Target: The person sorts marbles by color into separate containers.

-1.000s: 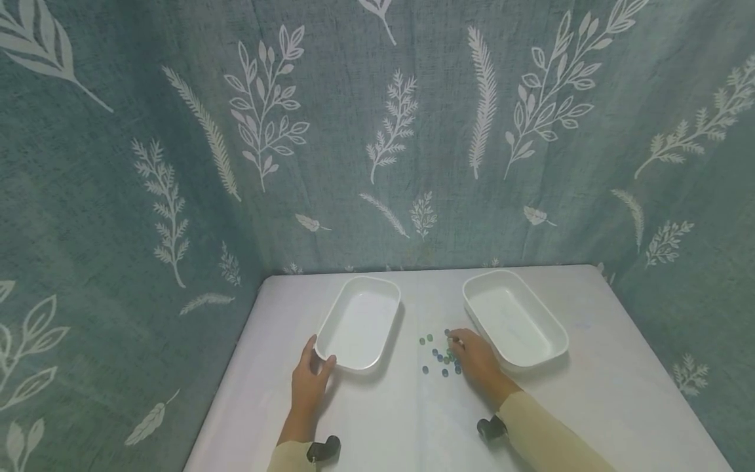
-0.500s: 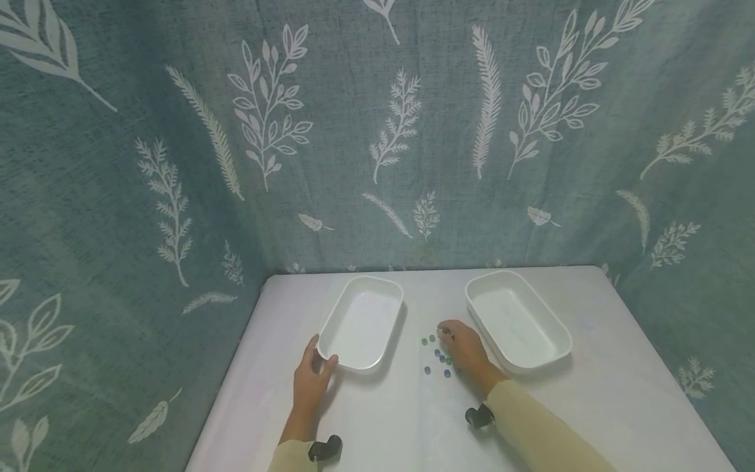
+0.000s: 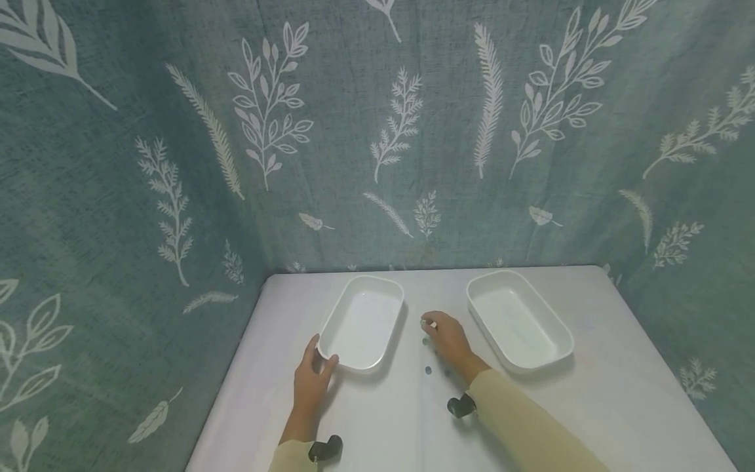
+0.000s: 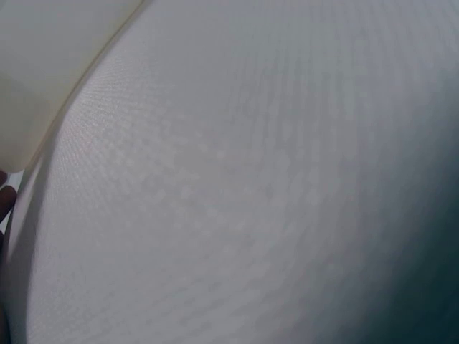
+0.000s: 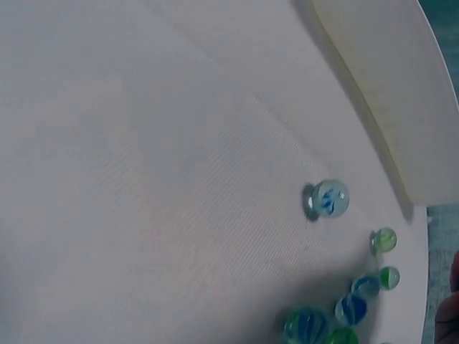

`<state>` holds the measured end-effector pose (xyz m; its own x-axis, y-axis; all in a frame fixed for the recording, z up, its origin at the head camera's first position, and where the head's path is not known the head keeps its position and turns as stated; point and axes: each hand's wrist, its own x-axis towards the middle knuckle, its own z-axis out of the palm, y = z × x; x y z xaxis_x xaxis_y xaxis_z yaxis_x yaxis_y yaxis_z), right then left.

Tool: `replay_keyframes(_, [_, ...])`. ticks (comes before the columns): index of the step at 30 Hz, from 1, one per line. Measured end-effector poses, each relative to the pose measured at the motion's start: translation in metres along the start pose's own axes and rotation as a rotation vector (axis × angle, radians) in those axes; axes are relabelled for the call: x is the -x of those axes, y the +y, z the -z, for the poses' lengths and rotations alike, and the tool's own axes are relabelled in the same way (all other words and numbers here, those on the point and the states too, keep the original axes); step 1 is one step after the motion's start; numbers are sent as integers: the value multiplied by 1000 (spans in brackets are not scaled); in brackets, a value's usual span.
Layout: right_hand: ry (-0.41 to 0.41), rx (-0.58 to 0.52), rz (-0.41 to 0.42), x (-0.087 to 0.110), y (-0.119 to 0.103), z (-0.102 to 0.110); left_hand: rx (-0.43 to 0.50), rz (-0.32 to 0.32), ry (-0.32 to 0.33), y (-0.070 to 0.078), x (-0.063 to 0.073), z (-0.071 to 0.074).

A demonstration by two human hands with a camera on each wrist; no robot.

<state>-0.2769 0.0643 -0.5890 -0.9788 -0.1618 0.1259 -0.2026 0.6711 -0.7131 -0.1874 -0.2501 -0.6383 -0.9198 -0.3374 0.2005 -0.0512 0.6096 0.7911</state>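
A white tray [image 3: 362, 321] stands left of centre on the table. My left hand [image 3: 309, 380] holds its near left corner, thumb at the front wall and fingers along the left side. My right hand [image 3: 451, 341] is over the table between the two trays, thumb and fingertips pinched together round a small pale marble [image 3: 423, 323]. Below it lie loose glass marbles, including a green marble [image 3: 425, 341] and a blue one [image 3: 428, 370]. The right wrist view shows a clear marble with a blue swirl [image 5: 331, 198] and several blue and green ones, partly cut off below.
A second white tray [image 3: 519, 321] stands on the right, angled, just beyond the right forearm. Both rest on a white-covered table [image 3: 377, 419]. A teal curtain with white leaf prints [image 3: 342, 131] encloses the back and sides.
My right hand has moved left and slightly away from me across the marbles, now near the farther green ones; fewer marbles show around it. My left hand stays at the tray corner.
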Motion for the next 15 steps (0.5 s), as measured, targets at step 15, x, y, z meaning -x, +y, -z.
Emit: replay_keyframes(15, [-54, 8, -23, -15, -26, -10, -6, -7, -3, 3, 0, 2])
